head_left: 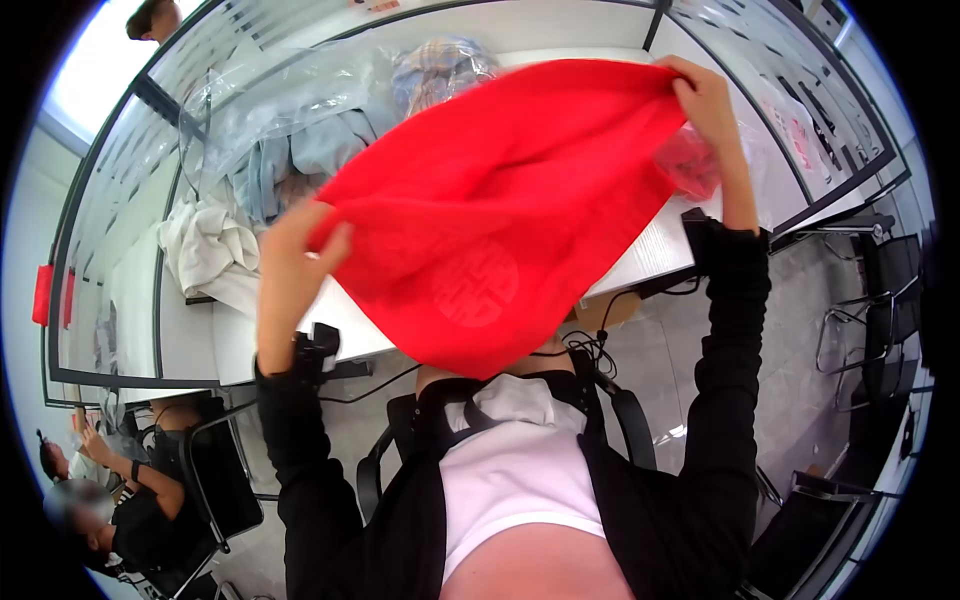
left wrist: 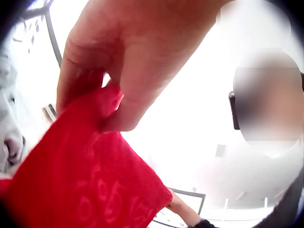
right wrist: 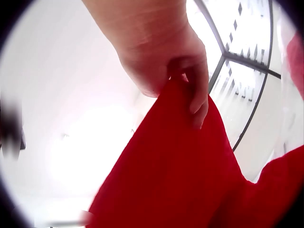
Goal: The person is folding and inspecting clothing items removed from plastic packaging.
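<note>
A red towel [head_left: 520, 190] with a round double-happiness emblem is spread in the air between both hands, above the white desk and the person's lap. My left hand [head_left: 294, 262] pinches its left corner between thumb and fingers; in the left wrist view the towel [left wrist: 90, 161] hangs from that pinch and shows a raised pattern. The right hand [head_left: 706, 100] grips the opposite corner, higher and farther out. Seen from the right wrist, the towel [right wrist: 166, 156] drops in a wide fold below the curled fingers [right wrist: 200, 102].
White cloth [head_left: 205, 245] and blue-grey clothing [head_left: 320, 150] lie on the left of the desk, with a plastic-wrapped plaid item [head_left: 440, 70] behind. Red material in clear plastic [head_left: 688, 165] sits at the right. Glass partitions enclose the desk. Another person [head_left: 150, 510] sits at lower left.
</note>
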